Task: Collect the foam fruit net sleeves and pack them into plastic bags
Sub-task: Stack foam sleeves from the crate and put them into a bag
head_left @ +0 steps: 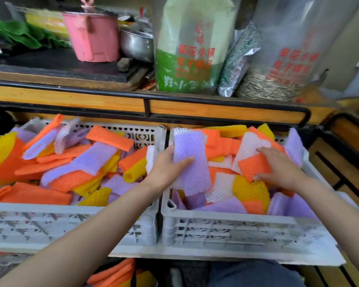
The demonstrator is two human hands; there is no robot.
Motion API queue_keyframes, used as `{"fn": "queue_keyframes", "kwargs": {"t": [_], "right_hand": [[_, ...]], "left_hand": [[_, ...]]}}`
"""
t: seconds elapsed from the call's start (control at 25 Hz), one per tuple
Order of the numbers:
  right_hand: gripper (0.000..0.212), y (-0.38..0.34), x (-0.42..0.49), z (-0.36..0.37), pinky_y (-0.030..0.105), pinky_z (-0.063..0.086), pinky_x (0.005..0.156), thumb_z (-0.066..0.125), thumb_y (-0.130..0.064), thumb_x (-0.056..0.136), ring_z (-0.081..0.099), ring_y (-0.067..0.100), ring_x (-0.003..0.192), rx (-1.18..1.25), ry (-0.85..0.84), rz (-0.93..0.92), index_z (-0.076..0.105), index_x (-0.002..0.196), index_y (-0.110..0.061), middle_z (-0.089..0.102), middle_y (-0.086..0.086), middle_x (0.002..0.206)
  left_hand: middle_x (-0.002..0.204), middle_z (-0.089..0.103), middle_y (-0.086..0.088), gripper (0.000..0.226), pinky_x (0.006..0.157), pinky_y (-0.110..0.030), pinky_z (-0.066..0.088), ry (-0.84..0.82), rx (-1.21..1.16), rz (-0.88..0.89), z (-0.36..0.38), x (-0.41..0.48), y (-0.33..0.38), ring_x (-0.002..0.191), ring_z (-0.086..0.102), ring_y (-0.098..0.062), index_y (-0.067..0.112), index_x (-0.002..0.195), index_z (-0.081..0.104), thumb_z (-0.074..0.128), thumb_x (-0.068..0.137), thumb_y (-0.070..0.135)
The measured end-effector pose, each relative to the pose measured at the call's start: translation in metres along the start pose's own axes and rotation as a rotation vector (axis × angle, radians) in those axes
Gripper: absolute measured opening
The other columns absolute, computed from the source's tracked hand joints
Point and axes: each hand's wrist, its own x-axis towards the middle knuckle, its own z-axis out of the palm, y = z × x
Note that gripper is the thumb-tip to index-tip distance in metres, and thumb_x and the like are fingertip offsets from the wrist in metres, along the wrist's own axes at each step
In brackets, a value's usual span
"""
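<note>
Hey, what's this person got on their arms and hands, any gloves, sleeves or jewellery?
Nothing is worn. The left hand and right hand are bare: no gloves, rings, watch or bracelet show. Both forearms are uncovered too, with no sleeve in view down to the frame's edge.

The left hand (pixel 166 166) grips a flat stack of purple foam sleeves (pixel 192 160), thumb curled over its front. Just to the right, the right hand (pixel 280 168) pinches an orange sleeve (pixel 254 165) against a white sleeve (pixel 247 148). Both hands are over the right crate (pixel 226 226). Left of the left hand stands the left crate (pixel 71 224), heaped with orange, yellow and purple sleeves. Beyond both hands, a shelf (pixel 216 110) carries a pink bucket (pixel 91 36) and printed bags (pixel 193 48).
</note>
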Motion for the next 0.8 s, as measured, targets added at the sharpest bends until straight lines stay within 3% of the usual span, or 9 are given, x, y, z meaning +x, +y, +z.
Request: {"fn": "queue_keyframes", "kwargs": {"t": [0.12, 0.28, 0.44, 0.52, 0.6, 0.72, 0.8], "right_hand": [[0.09, 0.016, -0.003, 0.009, 0.039, 0.031, 0.107, 0.081, -0.044, 0.064, 0.036, 0.029, 0.131, -0.024, -0.022, 0.036, 0.039, 0.139, -0.017, 0.043, 0.009, 0.142], [0.053, 0.004, -0.005, -0.004, 0.042, 0.035, 0.094, 0.074, -0.044, 0.073, 0.041, 0.033, 0.118, -0.12, 0.198, 0.063, 0.061, 0.114, -0.013, 0.059, 0.013, 0.115], [0.041, -0.044, -0.025, -0.035, 0.035, 0.033, 0.071, 0.064, -0.042, 0.084, 0.054, 0.033, 0.093, 0.241, 0.472, 0.027, 0.057, 0.096, -0.004, 0.062, 0.017, 0.094], [0.039, -0.08, -0.034, -0.047, 0.03, 0.032, 0.069, 0.056, -0.045, 0.088, 0.055, 0.025, 0.09, 0.522, 0.412, 0.013, 0.052, 0.1, -0.008, 0.061, 0.013, 0.096], [0.051, -0.113, -0.039, -0.048, 0.028, 0.036, 0.076, 0.045, -0.051, 0.09, 0.055, 0.026, 0.103, 0.712, 0.291, -0.002, 0.049, 0.111, -0.005, 0.058, 0.013, 0.11], [0.05, -0.148, -0.04, -0.039, 0.027, 0.032, 0.084, 0.036, -0.042, 0.098, 0.047, 0.028, 0.119, 0.722, 0.192, 0.04, 0.039, 0.123, 0.001, 0.049, 0.018, 0.127], [0.045, -0.157, -0.039, -0.033, 0.032, 0.036, 0.094, 0.036, -0.039, 0.099, 0.048, 0.03, 0.118, 0.731, 0.144, 0.031, 0.039, 0.121, 0.0, 0.049, 0.018, 0.125]], "left_hand": [[0.1, 0.067, -0.004, 0.017, 0.066, -0.016, 0.054, -0.019, -0.025, -0.015, 0.014, 0.001, 0.003, 0.083, 0.065, -0.01, 0.01, 0.108, 0.058, 0.06, 0.091, 0.011], [0.101, 0.066, -0.004, 0.02, 0.062, -0.014, 0.052, -0.007, -0.021, -0.049, 0.017, 0.001, 0.003, 0.081, 0.064, -0.009, 0.008, 0.111, 0.056, 0.059, 0.092, 0.012], [0.105, 0.066, -0.005, 0.021, 0.065, -0.016, 0.053, 0.042, -0.039, -0.042, 0.018, -0.005, 0.004, 0.084, 0.064, -0.009, 0.009, 0.114, 0.055, 0.056, 0.093, 0.013], [0.102, 0.065, -0.003, 0.011, 0.074, -0.022, 0.055, 0.055, -0.083, -0.045, 0.022, -0.01, 0.008, 0.088, 0.064, -0.013, 0.013, 0.106, 0.056, 0.053, 0.096, 0.013], [0.105, 0.067, -0.004, 0.013, 0.088, -0.036, 0.053, 0.001, -0.224, -0.092, 0.028, -0.015, 0.009, 0.098, 0.065, -0.02, 0.016, 0.105, 0.059, 0.049, 0.098, 0.02], [0.116, 0.067, -0.004, 0.044, 0.097, -0.043, 0.048, -0.101, -0.343, -0.163, 0.035, -0.024, 0.011, 0.107, 0.064, -0.019, 0.013, 0.124, 0.055, 0.054, 0.092, 0.044], [0.109, 0.069, -0.009, 0.037, 0.09, -0.042, 0.052, -0.097, -0.273, -0.049, 0.033, -0.027, 0.015, 0.098, 0.066, -0.021, 0.008, 0.119, 0.058, 0.064, 0.089, 0.03]]}}
